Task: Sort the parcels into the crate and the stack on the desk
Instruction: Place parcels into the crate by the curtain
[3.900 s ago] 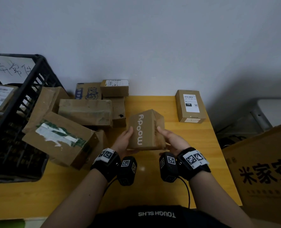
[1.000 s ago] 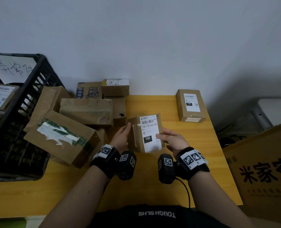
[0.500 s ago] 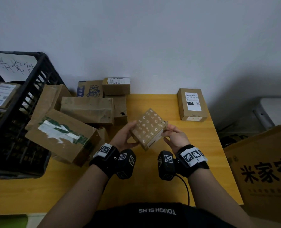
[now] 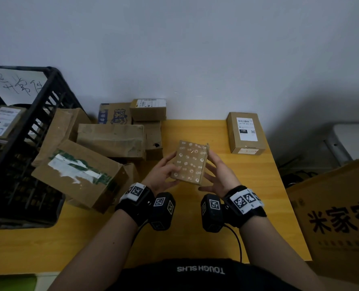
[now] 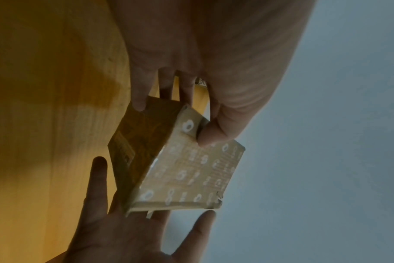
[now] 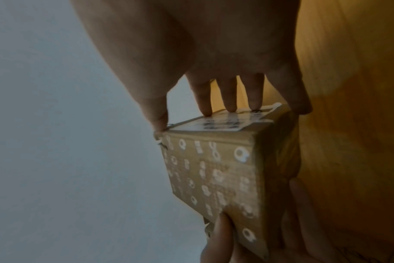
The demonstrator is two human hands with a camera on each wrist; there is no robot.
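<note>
A small patterned parcel (image 4: 190,162) is held in the air above the yellow bench (image 4: 195,238), between both hands and clear of the surface. The left hand (image 4: 162,175) grasps its left side, thumb curled onto the white-printed face and fingers behind, as the left wrist view shows. The right hand (image 4: 218,177) holds the right side with fingertips on the edge; in the right wrist view those fingertips (image 6: 229,106) rest on the face that bears a white shipping label (image 6: 223,124) (its print is too blurred to read). That labelled face is turned away in the head view and cannot be seen there.

To the left, a black crate (image 4: 27,143) is cut off by the frame edge; its interior is dark, and only one labelled parcel (image 4: 3,120) inside it is plain. A sheet with handwriting (image 4: 17,85) stands at the crate's far side, partly out of view. Between crate and hands lies a heap of brown boxes (image 4: 111,139), overlapping so that several are half hidden; the nearest, a large box with torn tape (image 4: 77,173), leans tilted against the others. A single labelled box (image 4: 245,133) stands alone near the bench's far right corner, well apart from the heap. At right, a big carton with black characters (image 4: 338,217) is cut off by the frame.
</note>
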